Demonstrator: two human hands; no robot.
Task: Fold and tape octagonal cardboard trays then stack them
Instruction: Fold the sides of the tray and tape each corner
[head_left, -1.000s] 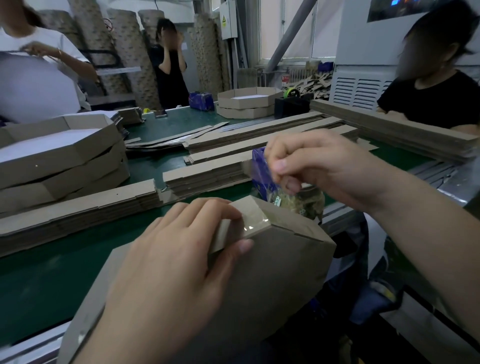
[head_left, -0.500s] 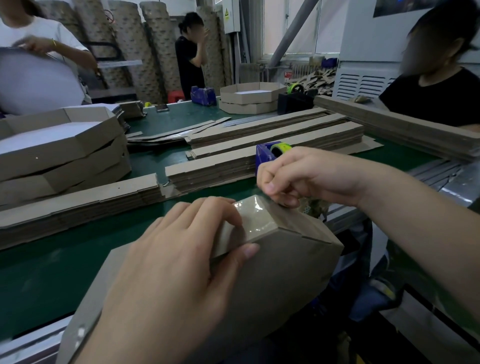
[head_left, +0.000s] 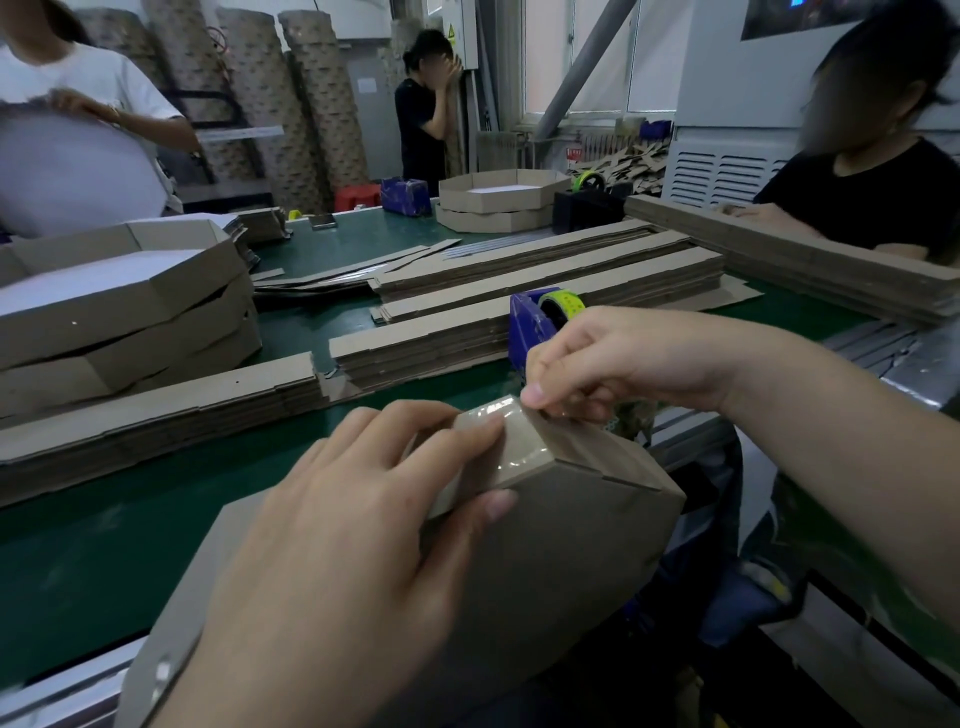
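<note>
A folded brown cardboard tray (head_left: 571, 545) is tilted up at the table's near edge. My left hand (head_left: 332, 545) grips its taped corner, fingers over the top wall and thumb on the side. A strip of clear tape (head_left: 511, 436) wraps that corner. My right hand (head_left: 613, 364) has curled fingers and presses the tape's far end down onto the corner with its fingertips. A blue tape dispenser (head_left: 535, 317) with a yellow-green roll stands just behind my right hand.
Flat cardboard strips (head_left: 519, 291) lie in piles across the green table (head_left: 93, 561). Finished trays (head_left: 119, 312) are stacked at left, and two more (head_left: 498, 202) at the back. Three people stand or sit around the table.
My right hand came down from the dispenser and laid the tape over the tray corner. My left hand kept its grip on the tray.
</note>
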